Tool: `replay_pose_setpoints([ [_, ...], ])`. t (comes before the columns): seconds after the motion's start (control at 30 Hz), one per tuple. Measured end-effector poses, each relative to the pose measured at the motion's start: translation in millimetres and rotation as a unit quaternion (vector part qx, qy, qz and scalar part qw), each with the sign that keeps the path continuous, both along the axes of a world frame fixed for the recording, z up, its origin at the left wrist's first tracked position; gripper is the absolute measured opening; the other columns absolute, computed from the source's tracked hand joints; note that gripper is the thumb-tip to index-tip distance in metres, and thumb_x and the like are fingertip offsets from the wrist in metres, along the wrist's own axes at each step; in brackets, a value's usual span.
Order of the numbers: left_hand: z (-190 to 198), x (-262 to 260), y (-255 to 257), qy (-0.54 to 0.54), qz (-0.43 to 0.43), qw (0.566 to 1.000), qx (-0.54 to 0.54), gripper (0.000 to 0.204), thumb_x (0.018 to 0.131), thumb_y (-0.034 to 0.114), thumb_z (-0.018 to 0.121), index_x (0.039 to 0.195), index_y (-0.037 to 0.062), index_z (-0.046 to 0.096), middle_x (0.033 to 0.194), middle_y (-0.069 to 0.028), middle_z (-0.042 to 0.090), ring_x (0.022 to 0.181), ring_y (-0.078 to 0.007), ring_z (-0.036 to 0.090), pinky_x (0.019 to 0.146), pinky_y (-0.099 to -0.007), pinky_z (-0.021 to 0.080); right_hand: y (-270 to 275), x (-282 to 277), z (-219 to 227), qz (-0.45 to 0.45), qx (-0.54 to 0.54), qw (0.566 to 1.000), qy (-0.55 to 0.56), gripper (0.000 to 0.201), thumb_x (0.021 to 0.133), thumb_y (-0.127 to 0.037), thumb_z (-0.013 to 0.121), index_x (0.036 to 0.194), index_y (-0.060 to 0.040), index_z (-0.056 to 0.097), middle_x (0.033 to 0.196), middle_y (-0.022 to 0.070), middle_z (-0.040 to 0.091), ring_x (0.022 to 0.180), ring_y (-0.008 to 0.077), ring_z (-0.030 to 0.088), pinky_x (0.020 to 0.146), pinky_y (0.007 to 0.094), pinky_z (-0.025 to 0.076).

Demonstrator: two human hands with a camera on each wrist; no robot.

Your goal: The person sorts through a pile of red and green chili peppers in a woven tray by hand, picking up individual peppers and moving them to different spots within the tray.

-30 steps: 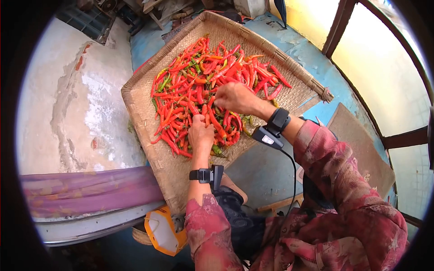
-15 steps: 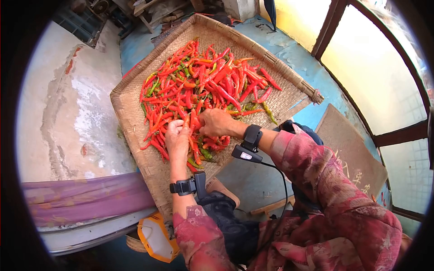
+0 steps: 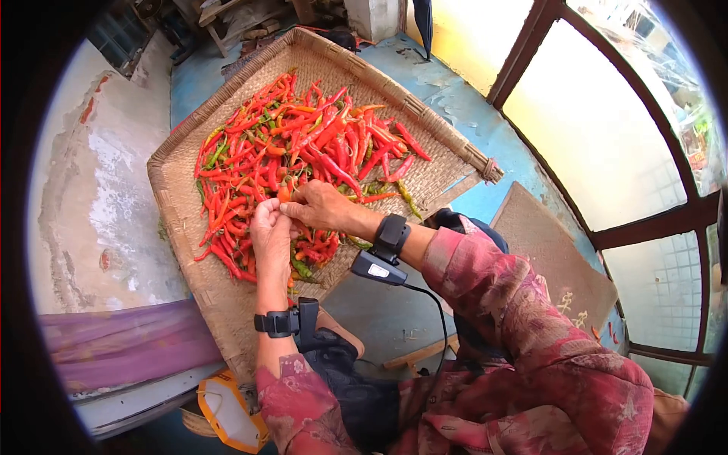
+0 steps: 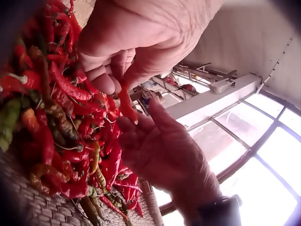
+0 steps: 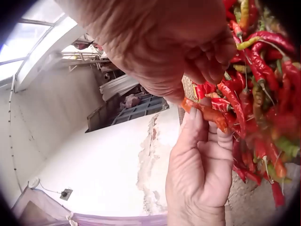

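Observation:
My left hand (image 3: 271,231) pinches an orange-red chili pepper (image 5: 207,114) between thumb and fingers, above the pile. Close beside it, my right hand (image 3: 322,206) has its thumb apart from its loosely bent fingers, near one end of that chili; the left wrist view shows this end pale-tipped. A heap of red chilies (image 3: 334,144), with a few green and yellowish ones, lies under and beyond both hands. It rests in a large woven bamboo tray (image 3: 197,265) with a raised rim.
A plastered wall (image 3: 129,205) and purple cloth (image 3: 129,345) are at the left. At the right stand framed window panes (image 3: 599,136) and a brown board (image 3: 553,258) on the blue floor. An orange-and-white object (image 3: 227,409) is below the tray's near corner.
The right hand came down from above the pile to the left hand. The left hand lifted from the chilies with one pinched, and the camera view shifted right.

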State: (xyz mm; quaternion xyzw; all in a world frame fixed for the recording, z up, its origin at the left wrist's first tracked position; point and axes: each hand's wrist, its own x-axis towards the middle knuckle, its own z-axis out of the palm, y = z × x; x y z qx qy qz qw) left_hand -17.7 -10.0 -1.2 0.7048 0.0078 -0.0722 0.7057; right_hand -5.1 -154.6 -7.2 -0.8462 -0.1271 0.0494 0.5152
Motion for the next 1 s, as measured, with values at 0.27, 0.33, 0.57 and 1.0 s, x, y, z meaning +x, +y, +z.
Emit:
replay_pose_setpoints([
  [0.27, -3, 9, 11, -0.072, 0.023, 0.98, 0.186, 0.024, 0.083, 0.015, 0.058, 0.101, -0.001, 0.054, 0.086, -0.0091, 0.063, 0.071, -0.0149, 0.06, 0.064, -0.0277, 0.047, -28, 24, -5, -0.075, -0.038, 0.992, -0.094, 0.028, 0.08, -0.028, 0.061, 0.078, 0.0005, 0.062, 0.067, 0.0153, 0.062, 0.06, 0.0235, 0.06, 0.057, 0.0356, 0.048],
  [0.33, -7, 21, 20, -0.133, 0.127, 0.913, 0.364, 0.03, 0.08, 0.021, 0.062, 0.102, 0.001, 0.055, 0.082, -0.0099, 0.063, 0.072, -0.0178, 0.06, 0.066, -0.0305, 0.048, -39, 24, 21, -0.122, 0.288, 0.947, 0.079, 0.033, 0.086, -0.032, 0.058, 0.085, 0.0007, 0.061, 0.07, 0.01, 0.062, 0.062, 0.0168, 0.06, 0.056, 0.0297, 0.048],
  [0.57, -28, 48, 22, -0.11, 0.164, 0.902, 0.384, 0.034, 0.073, 0.022, 0.069, 0.094, -0.0001, 0.052, 0.078, -0.0138, 0.063, 0.072, -0.0282, 0.062, 0.068, -0.0394, 0.047, -40, 18, 15, -0.107, 0.204, 0.971, 0.063, 0.051, 0.088, -0.023, 0.055, 0.122, 0.0127, 0.042, 0.079, 0.0099, 0.061, 0.063, 0.0116, 0.057, 0.053, 0.0246, 0.048],
  [1.0, -3, -13, -13, -0.136, -0.035, 0.965, 0.221, 0.015, 0.081, 0.005, 0.06, 0.094, -0.0017, 0.056, 0.08, -0.0073, 0.065, 0.073, -0.0118, 0.062, 0.066, -0.026, 0.049, -14, 4, -1, -0.045, -0.083, 0.989, -0.11, 0.037, 0.08, -0.033, 0.06, 0.077, 0.0038, 0.061, 0.066, 0.0237, 0.057, 0.061, 0.0346, 0.059, 0.057, 0.0412, 0.046],
])
